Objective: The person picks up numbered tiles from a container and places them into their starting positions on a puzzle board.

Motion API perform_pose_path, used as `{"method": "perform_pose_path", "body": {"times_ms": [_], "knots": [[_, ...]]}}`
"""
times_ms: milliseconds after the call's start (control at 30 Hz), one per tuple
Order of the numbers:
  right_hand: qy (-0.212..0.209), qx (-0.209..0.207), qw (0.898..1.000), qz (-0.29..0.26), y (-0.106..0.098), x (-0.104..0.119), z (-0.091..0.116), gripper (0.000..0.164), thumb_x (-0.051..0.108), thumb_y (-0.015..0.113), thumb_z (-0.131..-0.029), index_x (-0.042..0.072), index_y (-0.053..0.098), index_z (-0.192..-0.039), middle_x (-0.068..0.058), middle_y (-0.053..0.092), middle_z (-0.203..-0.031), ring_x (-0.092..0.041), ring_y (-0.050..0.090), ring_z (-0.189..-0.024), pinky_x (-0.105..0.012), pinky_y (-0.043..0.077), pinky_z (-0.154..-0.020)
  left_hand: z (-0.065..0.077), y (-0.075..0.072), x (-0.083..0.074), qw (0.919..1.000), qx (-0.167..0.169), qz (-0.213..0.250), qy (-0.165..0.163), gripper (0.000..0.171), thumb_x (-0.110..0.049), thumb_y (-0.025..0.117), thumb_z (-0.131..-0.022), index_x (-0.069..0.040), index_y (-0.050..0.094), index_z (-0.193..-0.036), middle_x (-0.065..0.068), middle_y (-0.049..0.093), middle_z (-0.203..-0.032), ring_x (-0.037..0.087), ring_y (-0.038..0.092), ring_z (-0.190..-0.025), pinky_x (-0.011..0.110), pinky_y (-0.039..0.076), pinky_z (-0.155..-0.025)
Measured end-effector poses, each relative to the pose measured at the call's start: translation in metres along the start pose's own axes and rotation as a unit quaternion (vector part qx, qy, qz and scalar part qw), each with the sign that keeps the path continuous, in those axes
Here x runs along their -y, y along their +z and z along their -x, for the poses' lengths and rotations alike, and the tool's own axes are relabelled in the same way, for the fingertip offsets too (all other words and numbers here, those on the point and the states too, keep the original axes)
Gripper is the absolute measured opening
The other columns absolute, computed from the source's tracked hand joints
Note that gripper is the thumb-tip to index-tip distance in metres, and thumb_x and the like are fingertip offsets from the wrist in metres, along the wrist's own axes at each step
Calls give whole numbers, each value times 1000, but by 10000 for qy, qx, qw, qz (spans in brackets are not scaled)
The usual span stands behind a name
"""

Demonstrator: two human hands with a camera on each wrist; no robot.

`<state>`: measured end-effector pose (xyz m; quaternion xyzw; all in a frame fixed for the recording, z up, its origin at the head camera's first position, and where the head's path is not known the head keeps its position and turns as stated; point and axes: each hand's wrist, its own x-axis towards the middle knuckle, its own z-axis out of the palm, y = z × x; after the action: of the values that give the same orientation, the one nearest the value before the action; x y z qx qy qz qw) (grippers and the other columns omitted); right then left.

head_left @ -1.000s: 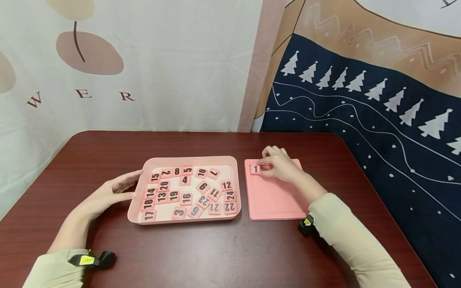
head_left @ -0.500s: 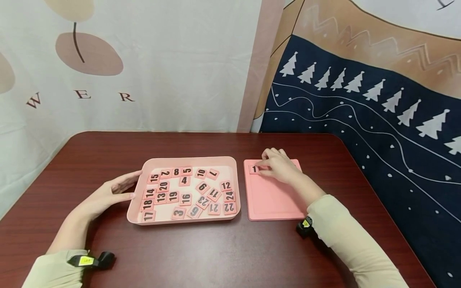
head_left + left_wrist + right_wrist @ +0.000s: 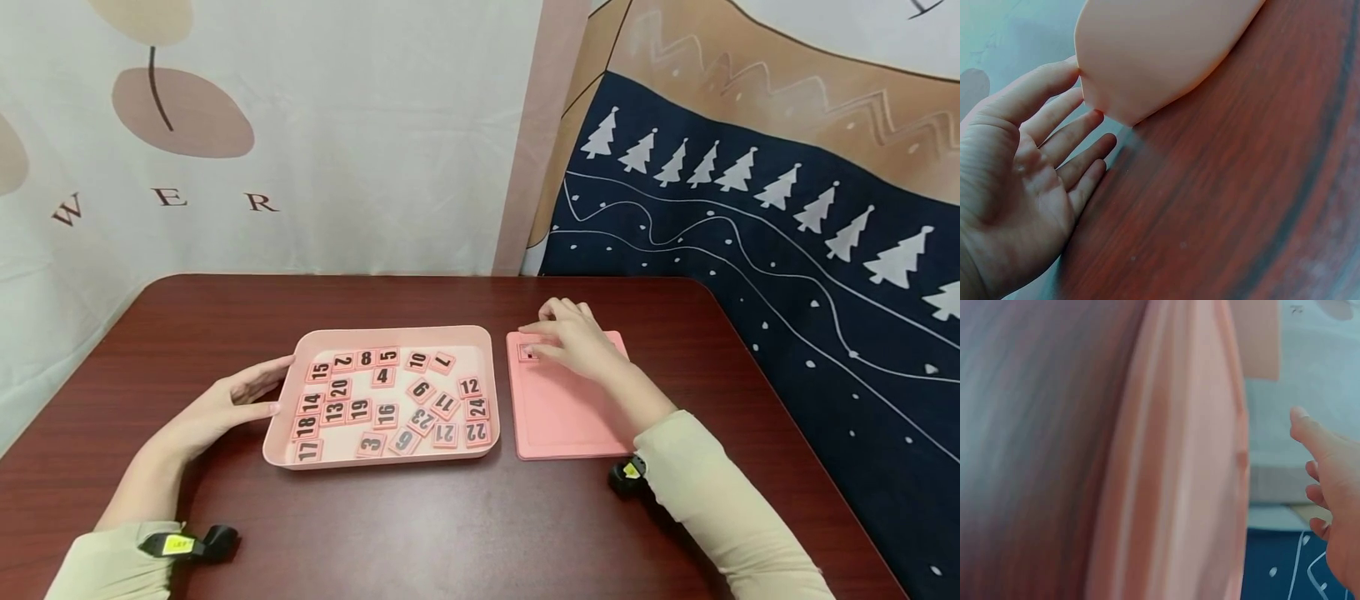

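A shallow pink tray (image 3: pixel 397 336) lies on the table with several pink number tiles (image 3: pixel 386 415) spread in it. At its left end my left hand (image 3: pixel 213 414) touches the rim, and the left wrist view shows the tray's outer wall (image 3: pixel 1154 56) against the extended fingers. To the right lies a flat pink board (image 3: pixel 566 425). Over its upper left corner, my right hand (image 3: pixel 581 346) has its thumb on a tile (image 3: pixel 523 357) that showed number 1 earlier, now mostly covered. The index finger reaches past the tile, extended.
The dark red-brown table (image 3: pixel 450 525) extends around tray and board. A pale curtain (image 3: pixel 390 150) and a navy cloth with white trees (image 3: pixel 750 242) hang behind. Black wrist cameras, one of them a left unit (image 3: pixel 217 543), sit near the sleeves.
My right hand has shifted slightly left; its thumb now covers most of the number 1 tile and the index finger has straightened past it. The left hand stays at the tray.
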<state>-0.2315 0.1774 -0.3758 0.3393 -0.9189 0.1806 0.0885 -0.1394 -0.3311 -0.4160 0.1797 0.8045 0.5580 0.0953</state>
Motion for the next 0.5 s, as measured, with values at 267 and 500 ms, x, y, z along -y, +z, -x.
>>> {"method": "perform_pose_path", "body": {"times_ms": [267, 500], "knots": [[-371, -468, 9978, -275, 0, 40, -18, 31, 32, 76, -83, 20, 74, -112, 0, 50, -98, -18, 45, -95, -38, 30, -81, 0, 0, -1, 10000, 23, -77, -24, 61, 1, 59, -92, 0, 33, -147, -10, 45, -139, -7, 40, -122, 12, 35, -92], [-721, -504, 9955, -356, 5, 82, -37, 33, 32, 76, -83, 19, 74, -112, 1, 50, -96, -17, 45, -91, -37, 31, -80, 0, 0, -2, 9998, -8, -209, -54, 62, -1, 61, -92, -2, 34, -147, -10, 45, -139, -7, 40, -122, 11, 35, -92]]}}
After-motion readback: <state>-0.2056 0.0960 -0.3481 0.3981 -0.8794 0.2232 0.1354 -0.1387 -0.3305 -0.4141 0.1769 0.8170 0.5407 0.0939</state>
